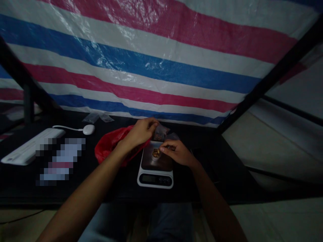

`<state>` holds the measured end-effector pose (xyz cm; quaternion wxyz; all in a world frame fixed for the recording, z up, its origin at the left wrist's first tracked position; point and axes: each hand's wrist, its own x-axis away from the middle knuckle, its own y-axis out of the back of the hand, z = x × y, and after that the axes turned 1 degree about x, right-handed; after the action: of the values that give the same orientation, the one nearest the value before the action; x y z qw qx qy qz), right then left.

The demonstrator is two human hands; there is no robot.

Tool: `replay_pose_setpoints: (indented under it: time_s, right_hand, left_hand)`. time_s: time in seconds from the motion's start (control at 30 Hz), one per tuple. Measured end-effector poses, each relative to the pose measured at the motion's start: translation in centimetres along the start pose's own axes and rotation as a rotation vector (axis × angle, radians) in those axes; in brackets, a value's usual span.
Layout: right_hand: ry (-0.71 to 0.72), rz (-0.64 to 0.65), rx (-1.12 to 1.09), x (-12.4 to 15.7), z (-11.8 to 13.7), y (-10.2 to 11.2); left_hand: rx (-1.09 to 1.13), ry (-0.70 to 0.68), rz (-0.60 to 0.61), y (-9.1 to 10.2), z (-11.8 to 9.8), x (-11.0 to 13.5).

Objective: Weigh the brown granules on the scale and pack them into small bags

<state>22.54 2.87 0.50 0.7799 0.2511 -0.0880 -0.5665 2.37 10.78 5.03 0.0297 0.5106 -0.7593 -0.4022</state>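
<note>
A small cup (pixel 155 159) filled with brown, nut-like pieces (pixel 156 153) stands on the dark plate of a white kitchen scale (pixel 155 186). My right hand (pixel 178 153) is at the right of the cup, thumb and fingertips pinched together by its rim; what they hold, if anything, is too small to make out. Over the right end of a red plastic bag (pixel 106 144) hovers my left hand (pixel 144 130), its fingers curled closed. Beside those fingertips lies a clear plastic bag (pixel 160 131) with brown contents. Whether the left fingers grip it is unclear.
On the black table (pixel 101 190) at the left are a white power strip (pixel 34 148), a round white device (pixel 88 129) with a cable, and a blurred-out flat object (pixel 62 159). Small clear bags (pixel 92 117) lie near the back. A striped sheet (pixel 151 67) hangs behind.
</note>
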Motion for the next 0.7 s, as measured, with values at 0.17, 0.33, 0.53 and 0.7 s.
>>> replay_pose_setpoints:
  time_s: [0.17, 0.33, 0.53, 0.7]
  right_hand:
    - [0.016, -0.072, -0.041, -0.2, -0.1, 0.2]
    - [0.032, -0.150, -0.007, -0.3, -0.4, 0.5]
    - [0.026, -0.166, 0.029, -0.2, -0.5, 0.8]
    - [0.025, -0.075, 0.024, 0.1, -0.3, 1.0]
  left_hand:
    - [-0.334, 0.233, 0.194, -2.2, -0.1, -3.2]
    - [-0.383, 0.318, 0.208, -4.7, -0.1, -3.9]
    - [-0.196, 0.248, 0.117, -5.2, 2.0, -4.1]
    - [0.090, 0.135, -0.004, -3.5, 3.0, -3.6]
